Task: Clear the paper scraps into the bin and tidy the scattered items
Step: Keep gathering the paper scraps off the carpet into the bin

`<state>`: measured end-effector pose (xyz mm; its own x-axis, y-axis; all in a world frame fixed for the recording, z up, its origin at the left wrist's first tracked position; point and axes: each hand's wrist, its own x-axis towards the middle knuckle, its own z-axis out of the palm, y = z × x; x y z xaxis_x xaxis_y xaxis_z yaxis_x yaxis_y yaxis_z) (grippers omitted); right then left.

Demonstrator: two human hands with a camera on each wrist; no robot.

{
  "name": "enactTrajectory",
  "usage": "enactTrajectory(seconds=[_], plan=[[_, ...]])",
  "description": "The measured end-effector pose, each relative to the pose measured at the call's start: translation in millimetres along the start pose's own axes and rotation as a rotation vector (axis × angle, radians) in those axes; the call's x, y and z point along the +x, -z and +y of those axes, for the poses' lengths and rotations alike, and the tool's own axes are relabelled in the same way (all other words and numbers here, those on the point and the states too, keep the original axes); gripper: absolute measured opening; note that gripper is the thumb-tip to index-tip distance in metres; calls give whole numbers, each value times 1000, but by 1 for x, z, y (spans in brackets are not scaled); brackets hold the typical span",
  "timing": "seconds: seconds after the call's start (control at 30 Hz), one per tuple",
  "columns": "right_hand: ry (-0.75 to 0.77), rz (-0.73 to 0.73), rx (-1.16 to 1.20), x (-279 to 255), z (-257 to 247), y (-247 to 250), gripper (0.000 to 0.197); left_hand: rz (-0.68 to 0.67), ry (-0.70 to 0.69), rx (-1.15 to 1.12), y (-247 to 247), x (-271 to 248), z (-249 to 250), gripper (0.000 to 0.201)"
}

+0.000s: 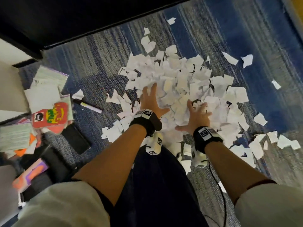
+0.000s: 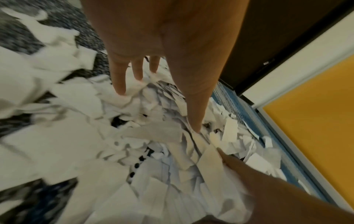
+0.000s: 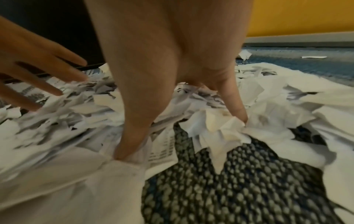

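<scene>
Both hands, left hand and right hand, press splayed, straight fingers into the paper scraps heaped mid-frame on the carpet (gripping nothing); cards lie at left.

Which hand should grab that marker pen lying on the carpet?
Probably the left hand. The marker pen lies on the carpet on the left, just beyond the scraps that hand presses. The right hand is on the paper pile, farther away, and would have to cross over.
</scene>
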<state>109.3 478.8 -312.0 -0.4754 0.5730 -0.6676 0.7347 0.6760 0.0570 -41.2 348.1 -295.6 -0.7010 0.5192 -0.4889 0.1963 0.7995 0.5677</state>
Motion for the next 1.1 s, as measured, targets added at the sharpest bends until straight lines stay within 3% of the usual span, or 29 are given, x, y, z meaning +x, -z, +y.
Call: enactTrajectory(seconds=[0.13,0.2,0.37,0.47,0.53,0.7,0.8,0.87,1.0,1.1], plan=[[-5,29,-4,6,3,-7,141,-6,-49,189,-18,33,25,130],[-1,44,-33,6,4,-9,140,-4,-84,248,-26,45,34,126],[-5,73,-41,3,2,-9,137,14,-175,326,-32,51,41,66],[-15,92,-23,4,2,-12,138,8,-225,297,-28,50,35,46],[-9,103,-32,4,2,-12,139,28,-192,219,-23,48,33,42],[-20,101,5,4,2,-13,138,136,77,83,0,30,37,51],[-21,88,30,0,2,-12,133,173,137,-2,9,15,33,48],[0,117,60,-5,1,-10,119,182,168,-55,14,4,30,48],[141,218,155,-22,-4,-13,64,211,196,-197,24,-17,25,44],[187,252,230,-30,-5,-15,43,207,191,-261,32,-34,23,44]])
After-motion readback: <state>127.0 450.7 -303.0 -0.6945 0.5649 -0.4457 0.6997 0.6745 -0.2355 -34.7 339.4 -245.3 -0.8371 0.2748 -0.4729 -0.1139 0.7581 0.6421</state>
